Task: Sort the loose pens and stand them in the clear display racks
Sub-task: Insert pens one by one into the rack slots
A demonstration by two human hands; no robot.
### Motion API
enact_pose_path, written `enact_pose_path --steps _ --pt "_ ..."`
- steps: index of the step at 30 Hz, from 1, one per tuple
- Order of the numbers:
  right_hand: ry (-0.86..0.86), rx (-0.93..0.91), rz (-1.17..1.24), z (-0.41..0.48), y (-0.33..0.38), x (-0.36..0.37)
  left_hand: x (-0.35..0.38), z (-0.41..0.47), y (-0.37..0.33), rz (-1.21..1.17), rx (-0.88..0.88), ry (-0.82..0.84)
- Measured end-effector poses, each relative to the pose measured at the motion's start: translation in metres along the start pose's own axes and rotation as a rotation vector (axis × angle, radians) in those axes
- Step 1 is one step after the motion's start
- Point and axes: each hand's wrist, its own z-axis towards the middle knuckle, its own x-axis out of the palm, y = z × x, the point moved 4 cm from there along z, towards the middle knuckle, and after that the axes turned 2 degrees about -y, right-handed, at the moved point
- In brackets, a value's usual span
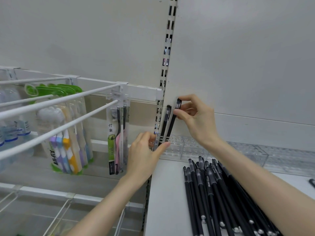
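Matt black plastic pens (221, 193) lie on a smooth matt shelf (167, 193) beside glossy clear plastic racks (196, 147) and white-coated metal hooks (59, 103).

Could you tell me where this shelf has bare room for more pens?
Bare shelf lies between its left edge and the pen pile. Crowded: that pile, and the clear rack where the left hand and right hand work.
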Motion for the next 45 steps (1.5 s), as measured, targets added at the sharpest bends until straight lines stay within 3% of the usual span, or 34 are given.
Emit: enact_pose_path --steps 5,19,24,29,36,42,45 --pt "0.098 0.011 -0.080 -0.009 -0.009 0.007 -0.001 0.001 -0.003 0.029 0.002 0.011" --pt "0.141 -0.018 -0.209 -0.011 -0.004 -0.001 -0.008 0.003 -0.016 0.240 -0.011 0.107" --pt "0.099 -0.048 -0.322 -0.019 0.005 -0.024 -0.014 -0.011 -0.036 0.289 0.058 0.062" --pt "0.186 -0.018 -0.386 -0.040 0.010 -0.059 -0.009 -0.032 -0.073 0.332 0.098 0.144" --pt "0.403 0.014 -0.441 -0.097 0.002 -0.119 0.016 -0.093 -0.117 0.433 -0.037 0.333" --pt "0.584 0.014 -0.443 -0.128 -0.014 -0.132 0.028 -0.124 -0.127 0.505 -0.247 0.328" --pt "0.587 0.075 -0.400 -0.137 -0.022 -0.131 0.032 -0.125 -0.126 0.501 -0.284 0.309"
